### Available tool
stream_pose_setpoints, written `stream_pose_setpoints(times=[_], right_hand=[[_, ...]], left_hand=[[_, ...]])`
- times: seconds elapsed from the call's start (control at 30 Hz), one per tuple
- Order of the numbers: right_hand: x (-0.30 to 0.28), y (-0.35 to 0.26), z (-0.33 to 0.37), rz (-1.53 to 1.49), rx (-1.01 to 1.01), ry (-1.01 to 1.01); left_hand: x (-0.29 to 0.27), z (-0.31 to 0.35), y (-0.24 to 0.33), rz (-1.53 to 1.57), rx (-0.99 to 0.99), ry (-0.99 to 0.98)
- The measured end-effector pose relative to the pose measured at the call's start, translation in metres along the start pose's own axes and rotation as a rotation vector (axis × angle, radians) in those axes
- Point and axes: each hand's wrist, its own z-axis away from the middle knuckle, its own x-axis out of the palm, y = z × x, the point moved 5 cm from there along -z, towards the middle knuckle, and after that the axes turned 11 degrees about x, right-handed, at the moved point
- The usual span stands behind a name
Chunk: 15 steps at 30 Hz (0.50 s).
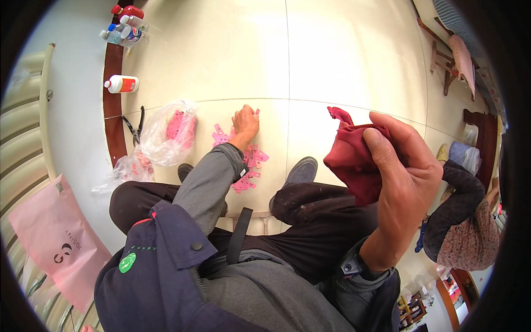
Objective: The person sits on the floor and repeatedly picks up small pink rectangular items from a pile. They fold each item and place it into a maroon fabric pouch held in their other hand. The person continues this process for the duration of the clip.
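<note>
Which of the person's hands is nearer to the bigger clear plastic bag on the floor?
Left. The left hand is right of the clear plastic bag, at the pink pieces; the right hand is much farther right, holding dark red cloth.

I count one left hand (pixel 246 124), one right hand (pixel 406 174) and one dark red cloth (pixel 354 160). On the floor over here are two clear plastic bags (pixel 156 145), one pair of pliers (pixel 136 135), one white bottle (pixel 123 84) and, by the wall, at least four more bottles (pixel 131 34). The small pink pieces (pixel 255 157) overlap too much to count. I see one large pink bag (pixel 55 238) and one other person (pixel 467 240).
</note>
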Motion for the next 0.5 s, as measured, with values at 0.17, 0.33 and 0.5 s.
stream_pose_setpoints(times=[0.17,0.33,0.5], right_hand=[[0.004,-0.002,0.0,-0.046,0.024,-0.087],[0.016,-0.001,-0.001,-0.101,-0.068,-0.167],[0.033,0.004,-0.003,-0.078,-0.171,-0.194]], left_hand=[[-0.034,-0.004,0.013,0.584,-0.114,0.042],[-0.124,0.023,0.089,1.02,-0.094,-0.042],[-0.233,0.093,0.154,1.111,0.125,-0.024]])
